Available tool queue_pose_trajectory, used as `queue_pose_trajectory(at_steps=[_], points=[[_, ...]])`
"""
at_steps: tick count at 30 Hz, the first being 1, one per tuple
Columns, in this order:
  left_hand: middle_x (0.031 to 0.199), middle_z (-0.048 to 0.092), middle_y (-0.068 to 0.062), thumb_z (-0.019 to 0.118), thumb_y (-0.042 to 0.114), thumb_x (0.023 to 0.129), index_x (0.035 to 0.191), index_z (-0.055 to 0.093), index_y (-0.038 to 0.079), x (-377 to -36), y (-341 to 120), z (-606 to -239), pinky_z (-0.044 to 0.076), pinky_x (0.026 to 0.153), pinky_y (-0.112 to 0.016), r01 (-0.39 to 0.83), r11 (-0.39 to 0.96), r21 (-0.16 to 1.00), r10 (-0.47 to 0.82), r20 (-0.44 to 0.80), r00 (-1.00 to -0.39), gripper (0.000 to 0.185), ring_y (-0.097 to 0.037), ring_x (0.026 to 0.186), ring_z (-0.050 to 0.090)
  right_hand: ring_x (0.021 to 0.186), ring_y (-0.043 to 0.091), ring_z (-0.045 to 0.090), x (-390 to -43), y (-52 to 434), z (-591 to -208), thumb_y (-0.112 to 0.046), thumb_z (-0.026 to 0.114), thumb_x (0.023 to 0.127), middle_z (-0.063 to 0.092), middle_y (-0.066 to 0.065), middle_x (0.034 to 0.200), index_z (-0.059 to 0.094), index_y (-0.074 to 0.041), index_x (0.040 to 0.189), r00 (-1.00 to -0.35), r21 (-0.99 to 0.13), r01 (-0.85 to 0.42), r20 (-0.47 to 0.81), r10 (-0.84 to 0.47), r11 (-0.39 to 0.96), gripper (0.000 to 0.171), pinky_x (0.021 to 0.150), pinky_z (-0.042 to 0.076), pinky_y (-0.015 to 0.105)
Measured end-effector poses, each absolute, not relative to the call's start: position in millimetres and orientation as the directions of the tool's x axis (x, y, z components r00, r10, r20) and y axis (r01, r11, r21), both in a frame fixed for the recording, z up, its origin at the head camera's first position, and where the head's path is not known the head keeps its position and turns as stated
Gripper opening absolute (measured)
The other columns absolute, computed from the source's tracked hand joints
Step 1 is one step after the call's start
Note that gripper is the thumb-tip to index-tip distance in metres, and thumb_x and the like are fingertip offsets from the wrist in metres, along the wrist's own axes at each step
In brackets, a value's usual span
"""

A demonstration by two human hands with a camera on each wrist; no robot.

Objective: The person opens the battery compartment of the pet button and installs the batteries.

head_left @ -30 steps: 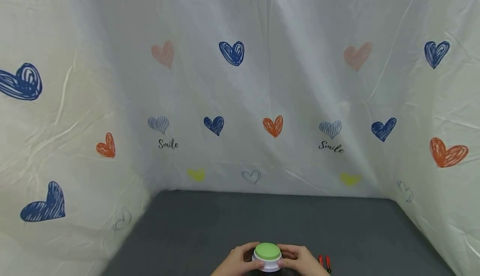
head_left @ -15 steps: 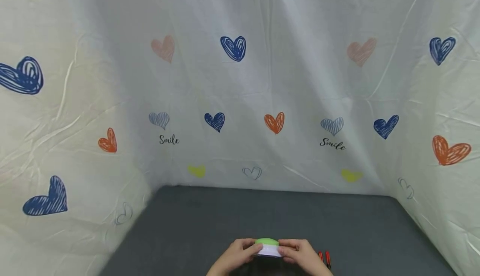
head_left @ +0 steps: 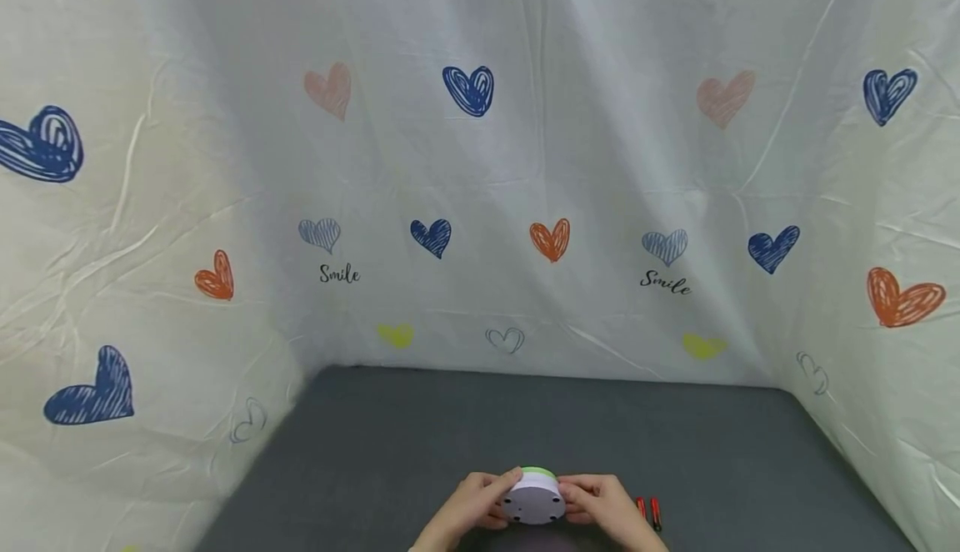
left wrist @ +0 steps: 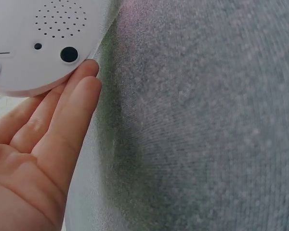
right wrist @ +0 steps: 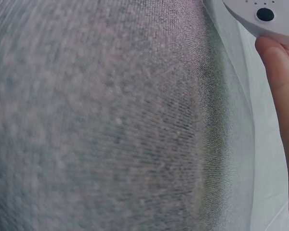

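A person's left hand [head_left: 472,502] and right hand [head_left: 603,502] gripped a white puck [head_left: 534,505] from opposite sides, low in the middle of the head view over a dark grey table [head_left: 525,419]. Fingers and thumbs pinched its edge, keeping the hands apart, with the puck between them. It was tilted, its underside toward the person and a sliver of its green top [head_left: 538,471] showing along the far edge. The left wrist view caught dark discs [left wrist: 69,55] and a cluster of small holes [left wrist: 61,19] on the underside, with fingers against the rim. Two red sticks [head_left: 656,512] lay side by side just beyond the right hand. Behind, a pale curtain [head_left: 510,160] carried blue, orange, pink and yellow hearts and the word "Smile."
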State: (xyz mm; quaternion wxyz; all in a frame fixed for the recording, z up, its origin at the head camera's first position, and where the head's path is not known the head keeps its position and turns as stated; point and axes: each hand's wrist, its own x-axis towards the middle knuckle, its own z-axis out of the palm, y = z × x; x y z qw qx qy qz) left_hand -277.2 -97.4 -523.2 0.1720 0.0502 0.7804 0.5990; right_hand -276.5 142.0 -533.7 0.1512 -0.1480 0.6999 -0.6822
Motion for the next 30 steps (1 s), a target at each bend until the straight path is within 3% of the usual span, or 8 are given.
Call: queue_pose_trajectory(at_steps=[10,21,30], points=[[0.062,0.059,-0.006,0.046,0.056,0.091,0.085,0.064,-0.002,-273,-93,-526,0.054,0.051,-0.029,-0.089,0.299,0.950,0.256,-0.170,-0.952,0.061,-0.012,0.054,0.059,0.075,0.021,0.066,-276,139,-537,-0.030,0.056,0.094,0.066,0.018,0.094,0.059,0.014,0.111,-0.919,-0.999,0.016,-0.030,-0.393,0.040,0.047,0.066,0.056,0.036],[0.065,0.062,-0.010,0.040,0.050,0.096,0.087,0.063,-0.006,-272,-92,-531,0.055,0.054,-0.033,-0.088,0.223,0.971,0.297,-0.154,-0.942,0.061,-0.017,0.056,0.062,0.072,0.020,0.065,-273,140,-539,-0.029,0.053,0.096,0.066,0.021,0.089,0.053,0.021,0.111,-0.930,-0.999,0.044,-0.045,-0.364,0.012,0.053,0.065,0.056,0.035],[0.064,0.060,-0.012,0.042,0.042,0.098,0.115,0.055,-0.010,-270,-97,-535,0.055,0.053,-0.034,-0.032,0.108,0.994,0.372,-0.071,-0.926,0.057,-0.019,0.056,0.062,0.066,0.020,0.065,-272,140,-541,-0.029,0.049,0.098,0.066,0.019,0.082,0.058,0.018,0.105,-0.929,-0.998,0.061,-0.054,-0.367,-0.006,0.048,0.060,0.056,0.033]])
